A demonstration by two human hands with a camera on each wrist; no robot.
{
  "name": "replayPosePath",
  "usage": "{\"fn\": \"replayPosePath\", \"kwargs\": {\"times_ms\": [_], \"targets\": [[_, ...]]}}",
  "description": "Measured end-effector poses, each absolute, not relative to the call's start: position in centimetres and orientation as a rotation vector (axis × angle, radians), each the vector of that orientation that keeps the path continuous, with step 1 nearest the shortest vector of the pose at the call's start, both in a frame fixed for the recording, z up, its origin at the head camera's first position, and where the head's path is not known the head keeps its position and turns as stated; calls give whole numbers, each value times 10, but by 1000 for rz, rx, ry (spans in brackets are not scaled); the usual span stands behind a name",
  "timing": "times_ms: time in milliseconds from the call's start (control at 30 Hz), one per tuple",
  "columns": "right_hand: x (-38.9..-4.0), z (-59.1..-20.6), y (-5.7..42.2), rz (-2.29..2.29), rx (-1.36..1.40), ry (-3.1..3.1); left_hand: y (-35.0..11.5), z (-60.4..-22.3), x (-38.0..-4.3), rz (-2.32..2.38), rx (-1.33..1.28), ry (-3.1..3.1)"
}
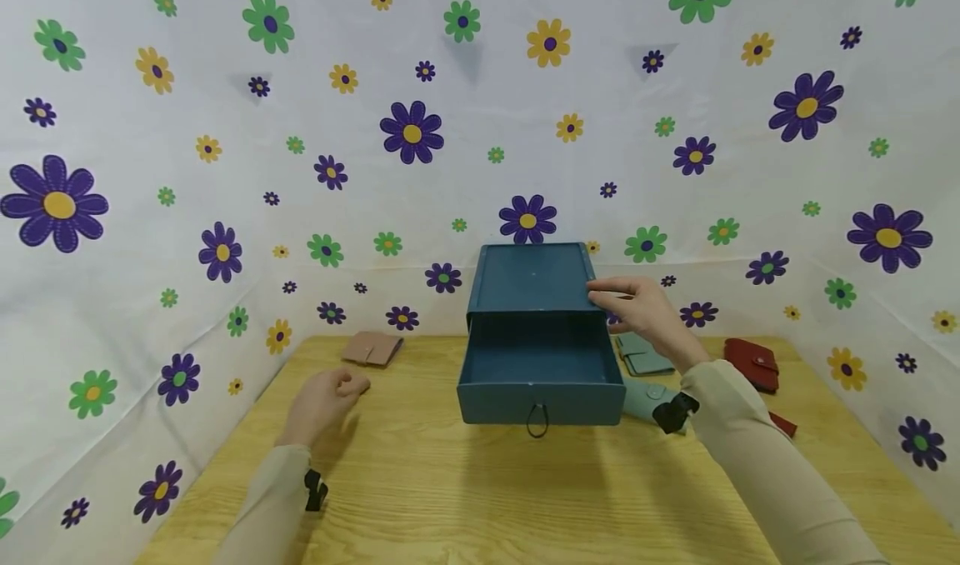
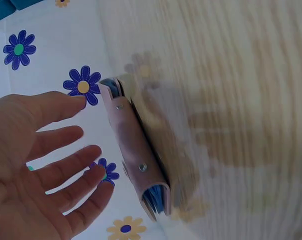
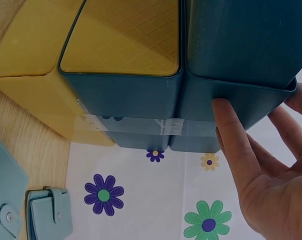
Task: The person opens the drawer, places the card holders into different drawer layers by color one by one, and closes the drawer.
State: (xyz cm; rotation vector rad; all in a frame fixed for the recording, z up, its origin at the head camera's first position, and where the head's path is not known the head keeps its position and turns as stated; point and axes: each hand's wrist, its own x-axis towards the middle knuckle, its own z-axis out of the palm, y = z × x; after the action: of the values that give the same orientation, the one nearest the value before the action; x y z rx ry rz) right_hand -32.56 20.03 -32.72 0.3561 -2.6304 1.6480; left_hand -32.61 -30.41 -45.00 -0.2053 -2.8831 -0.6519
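A blue drawer box (image 1: 532, 277) stands at the back of the table, its top drawer (image 1: 540, 402) pulled far out, with a thin dark loop on the front. The inside of the drawer shows bare. My right hand (image 1: 645, 315) touches the box's upper right edge; in the right wrist view one extended digit lies along the blue side wall (image 3: 198, 102). Over the table's left part, my left hand (image 1: 318, 407) holds nothing, its fingers loosely bent. Just beyond it is a pink snap wallet (image 1: 372, 348), standing on edge in the left wrist view, apart from the fingers.
Right of the box lie a small teal wallet (image 1: 643, 357) and a longer teal wallet (image 1: 645, 398), partly behind the drawer. Farther right are a red wallet (image 1: 752, 363) and another red item (image 1: 783, 423), mostly behind my sleeve. Yellow drawer fronts (image 3: 121, 40) show below the open drawer.
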Motion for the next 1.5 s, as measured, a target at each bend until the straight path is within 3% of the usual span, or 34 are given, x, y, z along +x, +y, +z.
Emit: {"fn": "replayPosePath", "kwargs": {"times_ms": [500,1500], "targets": [[-322,-329,196,1638,350,-2622,-343,-459,-327,-442,-97,-2978],[-306,-329,190,1638,340,-2605,-359,-464,-331,-659,-130,-3062]]}}
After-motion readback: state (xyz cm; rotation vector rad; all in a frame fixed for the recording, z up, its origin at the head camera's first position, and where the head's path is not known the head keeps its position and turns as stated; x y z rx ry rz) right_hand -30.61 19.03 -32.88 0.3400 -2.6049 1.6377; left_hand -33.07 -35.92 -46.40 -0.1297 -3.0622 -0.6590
